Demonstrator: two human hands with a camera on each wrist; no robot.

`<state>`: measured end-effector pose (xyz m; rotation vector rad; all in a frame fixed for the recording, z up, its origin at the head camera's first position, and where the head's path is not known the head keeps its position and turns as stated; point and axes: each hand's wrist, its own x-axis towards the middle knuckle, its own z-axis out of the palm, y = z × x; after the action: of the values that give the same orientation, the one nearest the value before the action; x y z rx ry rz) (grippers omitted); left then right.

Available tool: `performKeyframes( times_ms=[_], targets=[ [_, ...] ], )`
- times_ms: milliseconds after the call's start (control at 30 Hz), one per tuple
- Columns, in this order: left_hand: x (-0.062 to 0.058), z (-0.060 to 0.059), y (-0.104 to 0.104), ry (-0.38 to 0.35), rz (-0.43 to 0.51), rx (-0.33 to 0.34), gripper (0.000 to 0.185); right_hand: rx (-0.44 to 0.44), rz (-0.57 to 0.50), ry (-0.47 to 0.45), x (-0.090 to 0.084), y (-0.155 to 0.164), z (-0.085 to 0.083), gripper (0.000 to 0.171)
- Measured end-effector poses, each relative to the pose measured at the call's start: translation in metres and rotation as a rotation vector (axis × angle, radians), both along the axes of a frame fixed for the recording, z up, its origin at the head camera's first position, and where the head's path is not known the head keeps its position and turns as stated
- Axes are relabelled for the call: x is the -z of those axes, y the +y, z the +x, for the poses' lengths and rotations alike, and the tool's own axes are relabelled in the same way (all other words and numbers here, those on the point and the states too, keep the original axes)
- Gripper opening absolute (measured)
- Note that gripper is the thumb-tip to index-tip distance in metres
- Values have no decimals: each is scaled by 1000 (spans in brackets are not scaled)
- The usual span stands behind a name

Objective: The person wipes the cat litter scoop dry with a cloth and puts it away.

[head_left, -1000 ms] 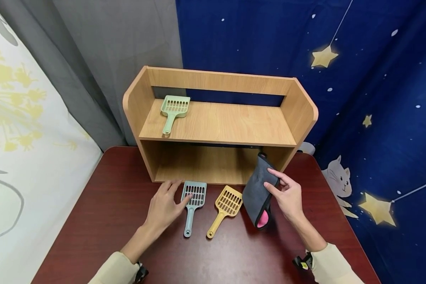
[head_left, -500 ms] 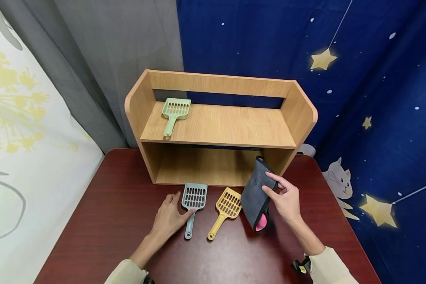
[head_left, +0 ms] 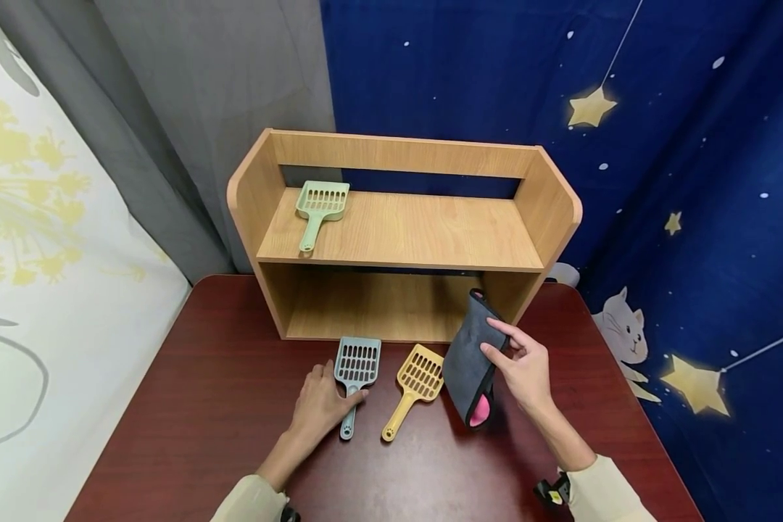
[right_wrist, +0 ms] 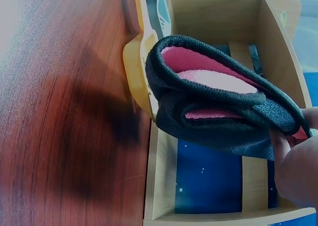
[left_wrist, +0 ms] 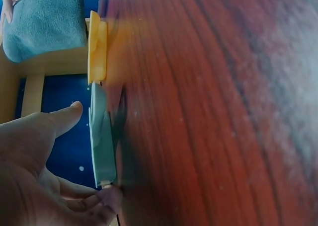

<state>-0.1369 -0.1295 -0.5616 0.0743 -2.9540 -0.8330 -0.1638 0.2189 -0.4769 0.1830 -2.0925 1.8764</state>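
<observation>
My left hand (head_left: 321, 400) is at the left side of a blue slotted litter scoop (head_left: 357, 361) lying on the table. Its thumb reaches over the handle in the head view. In the left wrist view that thumb stands apart from the scoop, while the fingertips (left_wrist: 110, 197) meet its edge. My right hand (head_left: 525, 368) pinches a folded dark grey cloth (head_left: 475, 354) by its upper right edge, between thumb and fingers. Pink lining (right_wrist: 213, 67) shows inside the cloth's folds. A yellow litter scoop (head_left: 420, 373) lies between the blue one and the cloth.
Behind the scoops stands a two-level wooden shelf (head_left: 404, 264). A green litter scoop (head_left: 322, 203) rests on its upper board at the left. The dark red table (head_left: 202, 391) extends around the shelf, with grey and blue curtains (head_left: 431, 65) at the back.
My left hand has come down and toward me beside the blue scoop, its thumb shifting from the slotted head to the handle. The right hand stays with the cloth, almost unmoved.
</observation>
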Motion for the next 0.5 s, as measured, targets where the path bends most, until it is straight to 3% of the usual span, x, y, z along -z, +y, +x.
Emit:
performKeyframes(
  times_ms=[300, 500],
  targets=[
    [6, -1, 3, 72, -2, 7, 87, -7, 14, 19, 1, -1, 0, 43],
    [5, 0, 0, 88, 20, 1, 62, -3, 19, 14, 2, -1, 1, 43]
  ],
)
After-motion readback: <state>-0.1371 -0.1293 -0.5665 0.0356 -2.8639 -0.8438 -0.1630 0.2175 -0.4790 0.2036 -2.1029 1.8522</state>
